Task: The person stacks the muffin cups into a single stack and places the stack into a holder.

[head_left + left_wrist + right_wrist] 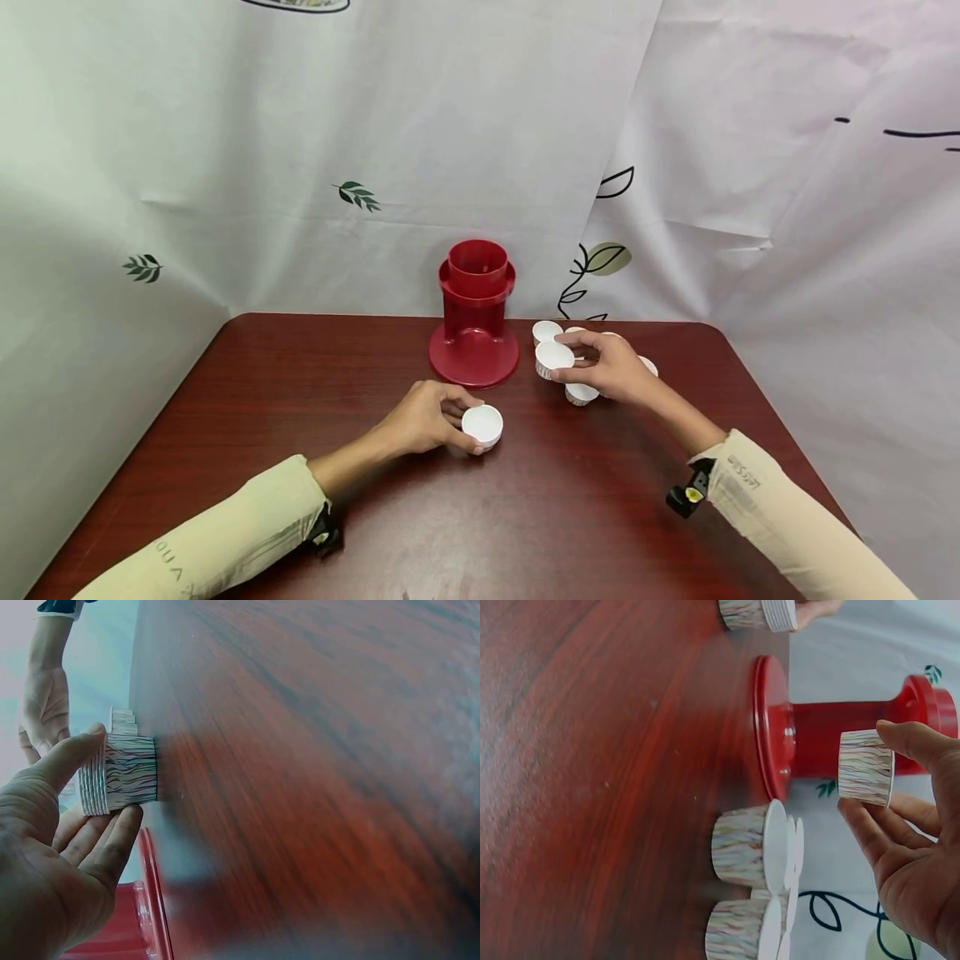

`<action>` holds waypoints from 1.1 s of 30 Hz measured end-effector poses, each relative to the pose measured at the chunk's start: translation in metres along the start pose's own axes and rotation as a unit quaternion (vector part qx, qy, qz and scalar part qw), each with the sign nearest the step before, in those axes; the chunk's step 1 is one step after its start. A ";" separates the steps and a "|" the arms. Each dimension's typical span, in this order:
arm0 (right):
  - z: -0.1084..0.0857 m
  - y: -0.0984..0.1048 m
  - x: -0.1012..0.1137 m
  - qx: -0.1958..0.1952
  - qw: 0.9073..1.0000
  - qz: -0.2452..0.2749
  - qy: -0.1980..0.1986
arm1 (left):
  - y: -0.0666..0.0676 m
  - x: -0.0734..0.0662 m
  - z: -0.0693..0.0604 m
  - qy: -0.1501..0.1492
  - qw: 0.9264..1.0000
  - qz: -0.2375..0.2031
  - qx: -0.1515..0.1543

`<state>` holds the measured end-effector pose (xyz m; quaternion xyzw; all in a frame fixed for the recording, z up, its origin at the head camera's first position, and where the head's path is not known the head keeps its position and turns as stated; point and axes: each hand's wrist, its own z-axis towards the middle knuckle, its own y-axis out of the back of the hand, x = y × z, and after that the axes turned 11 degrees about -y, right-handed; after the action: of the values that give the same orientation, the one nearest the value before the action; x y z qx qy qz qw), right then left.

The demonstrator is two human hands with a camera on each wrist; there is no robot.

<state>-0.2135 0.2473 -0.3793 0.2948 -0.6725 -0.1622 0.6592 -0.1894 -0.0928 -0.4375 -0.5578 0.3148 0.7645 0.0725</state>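
Note:
In the head view my left hand (422, 418) pinches a stack of nested paper baking cups (482, 427) between thumb and fingers, low over the table. The left wrist view shows several rims in that stack (116, 774), with streaky coloured lines on the lowest cup's side. My right hand (611, 367) holds a single paper baking cup (554, 357) by its side, raised above other cups. In the right wrist view this cup (865, 768) is apart from the table, and loose cups (744, 846) stand below it.
A red plastic holder (474, 354) with a round base and a cylindrical top stands at the table's back, between the hands. More white baking cups (547, 332) stand to its right. Behind the brown table (300, 367) hangs a white patterned cloth (480, 125).

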 end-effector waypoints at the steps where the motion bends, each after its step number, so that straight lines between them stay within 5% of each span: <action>1: 0.000 -0.002 0.001 0.003 1.000 0.004 0.001 | 0.000 0.000 0.000 0.002 1.000 -0.002 0.001; 33: -0.007 -0.045 0.022 0.072 0.995 0.051 0.044 | 0.000 0.002 -0.001 -0.003 1.000 -0.017 0.005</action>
<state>-0.1974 0.2001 -0.3883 0.3135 -0.6668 -0.0665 0.6728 -0.1894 -0.0934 -0.4391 -0.5606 0.3085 0.7633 0.0889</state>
